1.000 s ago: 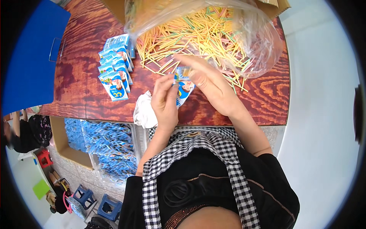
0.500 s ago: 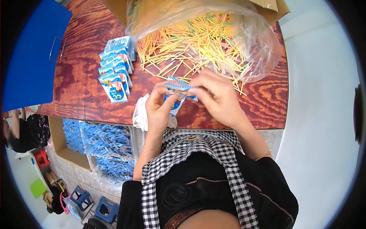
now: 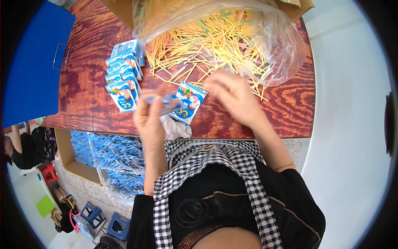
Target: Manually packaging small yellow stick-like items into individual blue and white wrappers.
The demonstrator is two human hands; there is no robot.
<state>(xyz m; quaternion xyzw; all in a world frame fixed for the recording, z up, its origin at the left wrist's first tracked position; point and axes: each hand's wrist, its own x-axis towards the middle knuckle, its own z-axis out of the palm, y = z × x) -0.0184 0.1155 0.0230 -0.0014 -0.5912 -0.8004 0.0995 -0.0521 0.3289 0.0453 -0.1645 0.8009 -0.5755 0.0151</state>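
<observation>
A small blue-and-white printed packet, smeared by motion, is pinched in my left hand. Another packet of the same kind lies face up on the table between my hands. Beneath it, at the table's front edge, is a crumpled white cloth. My right hand hovers just right of the lying packet, its fingers loosely bent and apart, with nothing visible in them. Thin yellow, pink and green sticks spill from a clear plastic bag beyond that hand.
Overlapping packets form a row at the left on the wood-grain table. A blue panel stands farther left. Below the table edge, a carton and a clear bag hold many blue packets. Another person is at far left.
My right hand has let go of the packet that both hands held. My left hand has carried it leftward, uncovering the packet lying on the table.
</observation>
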